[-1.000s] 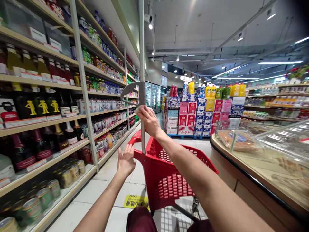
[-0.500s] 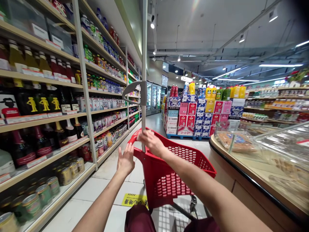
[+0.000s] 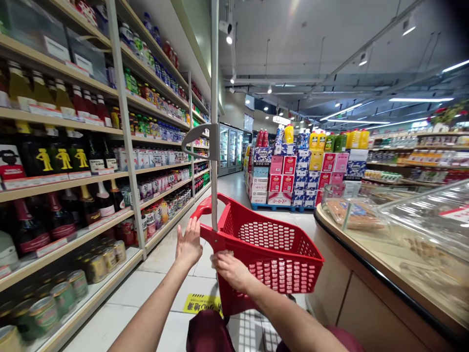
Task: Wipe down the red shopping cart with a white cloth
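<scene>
A red plastic shopping trolley basket [image 3: 271,258] stands in front of me, with holes cut in its sides. A tall grey pole with a curved grey hook-shaped fitting [image 3: 205,142] rises from its near left corner. My left hand [image 3: 189,247] has its fingers stretched out, their tips at the near end of the red handle [image 3: 202,208]. I cannot tell whether it presses on the handle. My right hand [image 3: 232,270] is in front of the basket's near side, fingers extended and slightly bent, the tips blurred. Nothing shows in either hand.
Shelves of bottles and cans [image 3: 126,117] line the left side. At right is a curved glass-topped display counter [image 3: 351,244], close to the basket. Ahead stand stacked drink boxes [image 3: 282,181]. A yellow floor sticker [image 3: 201,303] lies on white tiles below my left hand.
My right hand has come down from the handle and pole base to the basket's near side. My left hand stays by the handle. The view has shifted slightly.
</scene>
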Demonstrator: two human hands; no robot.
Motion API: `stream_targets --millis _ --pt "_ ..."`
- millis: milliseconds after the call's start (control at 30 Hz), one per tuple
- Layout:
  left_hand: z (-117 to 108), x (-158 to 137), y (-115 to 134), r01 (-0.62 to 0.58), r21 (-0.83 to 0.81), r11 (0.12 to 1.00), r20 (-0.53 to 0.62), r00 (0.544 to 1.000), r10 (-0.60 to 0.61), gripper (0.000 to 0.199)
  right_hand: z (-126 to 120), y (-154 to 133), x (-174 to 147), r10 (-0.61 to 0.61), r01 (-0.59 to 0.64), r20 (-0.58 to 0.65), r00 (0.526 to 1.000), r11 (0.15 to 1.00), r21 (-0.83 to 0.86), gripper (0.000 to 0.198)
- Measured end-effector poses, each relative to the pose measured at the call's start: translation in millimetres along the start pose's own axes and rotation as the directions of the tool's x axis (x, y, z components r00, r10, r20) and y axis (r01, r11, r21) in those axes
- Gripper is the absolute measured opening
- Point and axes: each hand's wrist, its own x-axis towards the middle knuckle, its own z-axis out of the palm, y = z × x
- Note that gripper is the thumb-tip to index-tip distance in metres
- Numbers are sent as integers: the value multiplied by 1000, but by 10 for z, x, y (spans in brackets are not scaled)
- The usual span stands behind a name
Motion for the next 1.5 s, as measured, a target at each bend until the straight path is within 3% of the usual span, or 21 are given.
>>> stream_targets --millis 67,233,300,433,500,600,700,767,833,967,1033,1133,1200,1267,1333,1400,1500 --pt "5 -3 15 8 -3 1000 3 1000 -8 71 -52 -46 -4 4 -5 5 1000 999 41 21" --pt "23 -4 59 31 16 999 -20 999 -30 69 -294 117 334 200 -189 -239 950 980 68 30" --pt "16 -3 67 34 27 999 -32 999 -33 69 -247 114 257 179 -167 -216 960 983 71 29" --pt "6 -38 79 15 28 999 -40 999 -14 70 -65 -83 -183 93 -88 -42 995 990 106 23" --pt "31 -82 119 27 32 999 -79 997 -24 70 -92 -116 -219 143 -129 -99 985 983 132 24" --pt "105 -158 261 33 28 999 -138 990 -29 67 -255 22 76 331 -291 -289 898 941 171 29" --pt "170 -204 455 -29 -4 1000 -120 992 28 65 -335 267 305 473 -434 -351 808 881 189 32" --pt "192 -209 570 -101 -27 994 -78 992 99 64 -323 414 172 530 -496 -320 786 848 185 33" --pt "203 -199 661 -160 -40 986 -40 987 158 64 -319 530 -162 601 -578 -267 753 798 167 34" --pt "230 -169 849 -167 -27 986 -23 986 167 66 -371 644 -706 741 -736 -261 619 663 137 36" --pt "254 -158 984 -197 -16 980 -3 980 197 65 -356 620 -681 731 -721 -274 625 675 155 36" --pt "301 -152 1202 -244 -7 970 41 969 244 61 -296 598 -547 660 -643 -267 703 749 158 36" --pt "336 -153 1317 -247 -4 969 56 967 247 60 -313 674 -654 659 -652 -255 708 748 123 36" --pt "374 -153 1411 -251 -8 968 66 966 251 62 -398 805 -945 716 -724 -247 653 686 74 36" --pt "420 -151 1512 -262 -16 965 81 962 263 63 -498 924 -1259 786 -809 -259 562 587 28 38" --pt "473 -148 1641 -290 -26 957 102 951 291 63 -541 977 -1441 807 -835 -257 532 551 0 40" --pt "553 -148 1840 -322 -28 946 122 939 323 60 -486 966 -1500 737 -758 -244 631 652 8 40"
